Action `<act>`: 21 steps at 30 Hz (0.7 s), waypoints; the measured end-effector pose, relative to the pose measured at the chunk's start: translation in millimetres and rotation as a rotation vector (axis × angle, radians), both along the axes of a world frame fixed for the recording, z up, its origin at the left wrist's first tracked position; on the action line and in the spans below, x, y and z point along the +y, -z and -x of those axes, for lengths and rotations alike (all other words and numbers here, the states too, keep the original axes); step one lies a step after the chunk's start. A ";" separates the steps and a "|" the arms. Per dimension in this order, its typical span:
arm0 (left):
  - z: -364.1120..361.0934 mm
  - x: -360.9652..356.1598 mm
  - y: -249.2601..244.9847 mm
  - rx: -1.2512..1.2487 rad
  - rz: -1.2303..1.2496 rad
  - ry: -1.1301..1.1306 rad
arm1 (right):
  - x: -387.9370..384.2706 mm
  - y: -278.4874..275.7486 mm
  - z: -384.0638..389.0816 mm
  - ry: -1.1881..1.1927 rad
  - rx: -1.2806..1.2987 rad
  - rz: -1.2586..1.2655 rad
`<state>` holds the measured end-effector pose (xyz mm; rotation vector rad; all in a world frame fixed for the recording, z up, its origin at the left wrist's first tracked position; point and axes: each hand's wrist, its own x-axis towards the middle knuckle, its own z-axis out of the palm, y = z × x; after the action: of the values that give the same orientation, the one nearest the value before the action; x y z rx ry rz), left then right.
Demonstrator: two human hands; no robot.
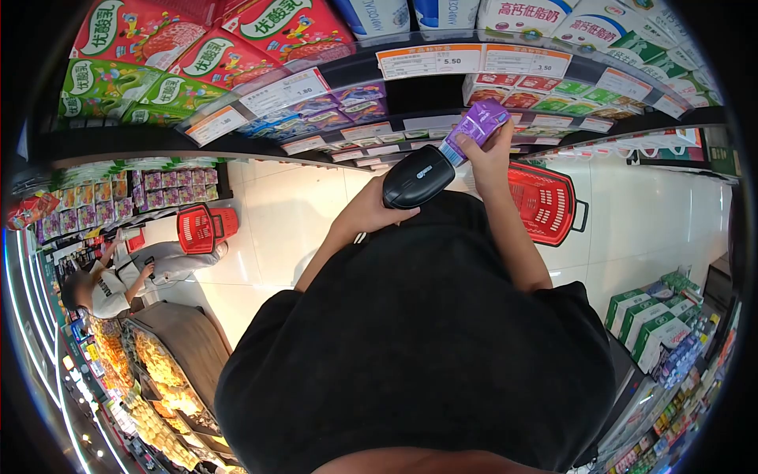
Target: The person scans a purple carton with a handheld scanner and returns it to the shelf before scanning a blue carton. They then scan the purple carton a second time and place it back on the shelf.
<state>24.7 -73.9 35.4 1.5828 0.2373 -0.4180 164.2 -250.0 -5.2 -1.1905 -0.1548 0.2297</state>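
Observation:
My left hand (367,209) is closed around a black handheld scanner (418,177), its rounded head pointing up and to the right. In my right hand (491,158) is a purple drink carton (480,120), gripped with the thumb across its front. The carton's lower end is right at the scanner's front edge. Both hands are in front of my body, just before the dairy shelf. Part of the left fingers is hidden under the scanner.
The shelf (410,99) ahead holds red and green yogurt drink boxes (209,67), milk boxes and price tags. A red shopping basket (543,204) is on the floor at right. At left, a person (110,288) stands by another red basket (197,229) and a produce stand (185,340).

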 end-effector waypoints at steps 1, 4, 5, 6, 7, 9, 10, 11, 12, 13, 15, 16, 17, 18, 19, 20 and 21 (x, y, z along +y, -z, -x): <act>0.6 0.3 -0.5 -0.007 0.003 -0.003 | 0.6 0.3 0.5 0.000 -0.001 -0.004; 2.5 1.4 -0.2 -0.015 0.010 -0.002 | 1.5 1.1 1.1 0.001 -0.010 0.006; 3.2 1.7 0.0 -0.016 0.014 0.002 | 2.0 0.8 1.3 -0.002 -0.010 0.006; 3.7 1.9 -0.1 -0.016 0.014 0.000 | 2.4 0.2 1.6 0.001 -0.004 0.001; 4.0 2.1 -0.1 -0.021 0.014 0.004 | 2.8 -0.1 1.9 0.004 0.002 -0.003; 4.4 2.0 -0.6 -0.027 0.016 0.007 | 2.8 1.0 1.8 0.005 -0.003 0.003; 4.5 2.3 -1.2 -0.018 0.012 0.010 | 3.2 1.5 1.7 0.006 -0.009 0.007; 4.6 2.4 -1.6 -0.009 0.008 0.013 | 3.5 1.8 1.7 0.006 -0.009 0.007; 4.8 2.5 -1.9 -0.009 0.008 0.012 | 3.7 1.9 1.6 0.006 -0.005 0.008; 5.2 2.6 -2.1 -0.004 0.002 0.011 | 4.0 2.0 1.6 0.006 0.000 0.008; 5.6 2.9 -3.0 0.001 -0.004 0.009 | 4.1 1.5 1.7 0.010 -0.006 0.010; 5.6 3.0 -3.5 -0.008 0.000 0.006 | 4.2 1.4 1.6 0.014 -0.011 0.014; 5.5 3.3 -3.7 -0.017 0.004 0.002 | 4.4 1.4 1.6 0.014 -0.012 0.014; 5.5 4.2 -2.8 -0.018 0.003 0.003 | 4.6 1.5 1.5 0.033 -0.022 0.034; 5.6 5.6 -1.0 -0.016 0.002 0.018 | 4.7 1.7 1.4 0.053 -0.031 0.054; 5.6 6.3 0.0 -0.014 0.000 0.032 | 4.4 2.3 1.1 0.053 -0.032 0.054; 5.5 5.9 -1.0 -0.015 0.000 0.033 | 3.9 3.1 0.7 0.055 -0.030 0.059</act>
<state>19.2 -68.0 36.4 1.5912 0.2007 -0.4315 163.5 -246.1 -8.3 -1.2552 -0.1420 0.1692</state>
